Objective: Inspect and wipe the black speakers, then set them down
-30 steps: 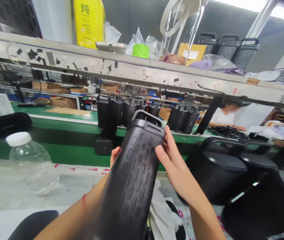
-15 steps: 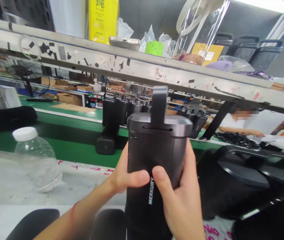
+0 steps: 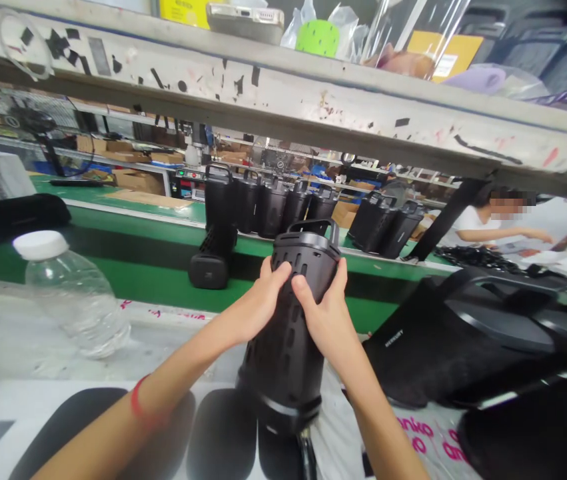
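A: what's being held rn?

B: Black slotted housing with a handle on top [image 3: 288,357]. The left hand [image 3: 258,307] and right hand [image 3: 326,319] are both curled partway round its upper end, thumbs near each other on the close side.

A: where's it at?

B: Between the hands, leaning a bit. Clear plastic bottle with a white cap [image 3: 76,303] is left of them, flat green surface [image 3: 148,283] just beyond.

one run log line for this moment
left hand: grips black slotted housing; right hand: grips opposite side; handle: on top end; clear bottle: white-capped, at left
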`<state>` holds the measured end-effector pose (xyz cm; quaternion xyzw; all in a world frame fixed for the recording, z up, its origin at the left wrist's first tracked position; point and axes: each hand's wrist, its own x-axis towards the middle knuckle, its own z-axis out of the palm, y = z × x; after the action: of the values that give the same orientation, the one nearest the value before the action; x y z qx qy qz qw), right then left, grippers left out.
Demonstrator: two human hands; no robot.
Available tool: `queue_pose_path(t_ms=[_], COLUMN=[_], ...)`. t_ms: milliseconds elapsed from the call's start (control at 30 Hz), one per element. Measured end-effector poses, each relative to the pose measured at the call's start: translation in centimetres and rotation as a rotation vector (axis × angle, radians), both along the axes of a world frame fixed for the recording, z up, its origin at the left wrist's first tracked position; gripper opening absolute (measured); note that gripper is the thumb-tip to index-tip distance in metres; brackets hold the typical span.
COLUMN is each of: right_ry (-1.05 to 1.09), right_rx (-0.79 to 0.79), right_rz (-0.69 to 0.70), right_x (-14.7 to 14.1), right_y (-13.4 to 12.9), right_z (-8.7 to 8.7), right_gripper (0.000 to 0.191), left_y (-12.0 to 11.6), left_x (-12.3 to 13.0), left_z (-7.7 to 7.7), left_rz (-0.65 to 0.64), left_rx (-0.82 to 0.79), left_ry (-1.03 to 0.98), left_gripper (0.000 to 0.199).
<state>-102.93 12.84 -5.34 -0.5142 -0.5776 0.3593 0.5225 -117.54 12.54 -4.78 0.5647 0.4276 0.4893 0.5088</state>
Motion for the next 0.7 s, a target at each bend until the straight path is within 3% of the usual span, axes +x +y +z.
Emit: queue_pose_path(t_ms=[67,133,200,267,367,467,567,700], right_ry=[0.201,0.356,0.465,0.611,0.718,0.679,0.615,0.554], right_rx=[-0.031,-0.047,-0.064,-0.098,-0.137,-0.059,-0.017,-0.022], right_rz=[0.105,0.223,0.263,0.264,0.251,0.251,0.262,0.237], right_x=[0.6,1.3,1.7,1.9,1.8,1.8,1.8,2.1], right_y=[0.9,1.4,1.4,1.0,0.0,-0.7,-1.2,-1.3], right_z=[0.1,0.3,0.6,1.0,1.6,2.3,2.8,3.1], right_gripper=[0.121,0.093,0.070,0.060,0.054,0.048,0.047,0.052], left_y=[-1.4,-2.5,-2.7,-2.1,-1.0,-0.6,-0.8,-1.7], left_x=[-0.7,-1.4,-1.8,-1.8,-1.0,-0.1,0.5,0.7], left_z=[0.9,1.8,2.3,2.2,1.4,0.6,0.3,0.9], left_rz=[-0.030,-0.073,-0.070,-0.043,-0.223,-0.393,-0.369,-0.318], left_rx=[-0.051,-0.001,0.107,0.155,0.076,0.037,0.006,-0.064], left_ry=[0.122,0.274,0.358,0.325,0.130,-0.072,-0.134,-0.149], left_gripper=[0.103,0.095,0.090,0.102,0.113,0.088,0.075,0.075])
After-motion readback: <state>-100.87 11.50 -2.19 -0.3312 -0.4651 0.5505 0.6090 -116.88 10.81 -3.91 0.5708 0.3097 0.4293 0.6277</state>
